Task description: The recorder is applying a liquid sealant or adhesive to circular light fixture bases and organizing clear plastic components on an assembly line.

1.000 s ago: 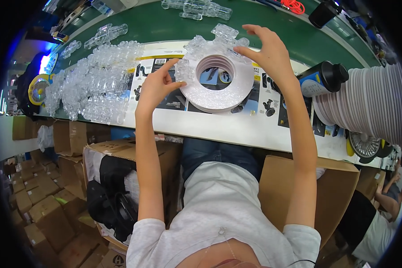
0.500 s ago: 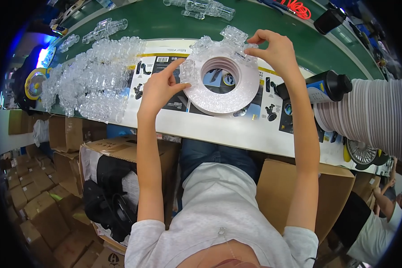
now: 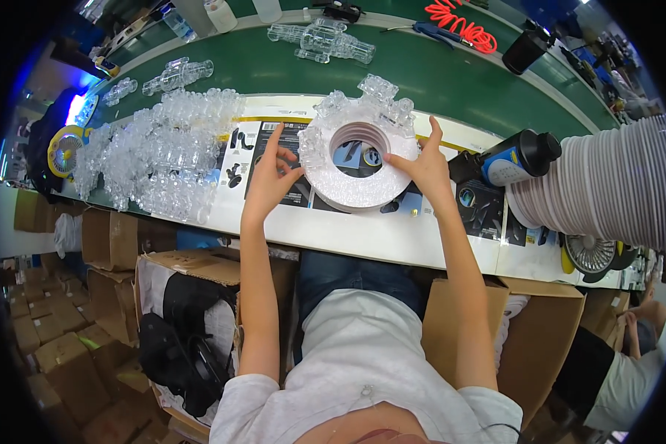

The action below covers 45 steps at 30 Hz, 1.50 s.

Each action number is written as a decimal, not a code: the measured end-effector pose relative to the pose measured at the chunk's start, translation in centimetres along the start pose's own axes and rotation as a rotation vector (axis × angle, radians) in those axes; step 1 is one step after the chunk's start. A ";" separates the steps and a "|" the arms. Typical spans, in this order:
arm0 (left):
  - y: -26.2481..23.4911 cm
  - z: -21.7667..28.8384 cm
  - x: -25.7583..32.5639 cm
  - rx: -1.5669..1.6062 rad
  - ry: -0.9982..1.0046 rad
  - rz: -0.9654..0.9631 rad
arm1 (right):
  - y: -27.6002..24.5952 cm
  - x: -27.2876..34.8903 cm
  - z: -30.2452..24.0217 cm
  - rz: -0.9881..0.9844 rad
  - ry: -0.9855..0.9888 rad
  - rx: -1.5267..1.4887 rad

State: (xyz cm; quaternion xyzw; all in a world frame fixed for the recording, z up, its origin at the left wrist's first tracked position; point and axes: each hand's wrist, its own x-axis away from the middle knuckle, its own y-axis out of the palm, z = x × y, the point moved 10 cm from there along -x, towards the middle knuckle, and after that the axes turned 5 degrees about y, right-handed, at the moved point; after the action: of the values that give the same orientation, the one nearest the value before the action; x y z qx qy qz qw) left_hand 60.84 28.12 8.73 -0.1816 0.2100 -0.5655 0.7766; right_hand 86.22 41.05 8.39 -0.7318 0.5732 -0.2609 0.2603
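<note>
Head view of a workbench: a white ring-shaped disc (image 3: 357, 174) lies flat on printed black-and-white sheets (image 3: 263, 148) at the near edge of the green conveyor belt (image 3: 436, 74), with clear plastic pieces (image 3: 374, 100) set along its far rim. The left hand (image 3: 270, 177) rests at the disc's left edge, fingers spread and grasping nothing; the right hand (image 3: 422, 166) lies on its right rim, index finger reaching into the central hole. A heap of clear plastic parts (image 3: 155, 152) sits left; a stack of white discs (image 3: 607, 185) and a blue-and-black bottle (image 3: 518, 155) lie right
</note>
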 end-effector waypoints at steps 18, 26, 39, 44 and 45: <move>-2.1 -1.2 3.1 0.214 -0.036 0.212 | -3.6 -1.0 -1.7 0.238 -0.106 0.113; -2.5 -1.0 3.6 0.210 -0.034 0.259 | -3.3 -2.8 -2.3 0.184 -0.086 0.187; -3.4 -2.5 4.2 0.222 -0.039 0.318 | -6.7 -11.8 -4.9 0.408 -0.222 0.263; -3.3 -2.9 5.7 0.232 -0.056 0.333 | -6.9 -20.0 -2.3 0.524 -0.055 0.350; -3.0 -2.8 5.8 0.209 -0.059 0.324 | -7.1 -21.5 -1.0 0.546 0.036 0.357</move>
State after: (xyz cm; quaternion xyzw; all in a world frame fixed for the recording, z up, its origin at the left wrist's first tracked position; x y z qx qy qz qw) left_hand 58.57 21.55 7.21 -0.0801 0.1537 -0.4463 0.8780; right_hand 86.13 63.36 12.18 -0.4890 0.6982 -0.2907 0.4346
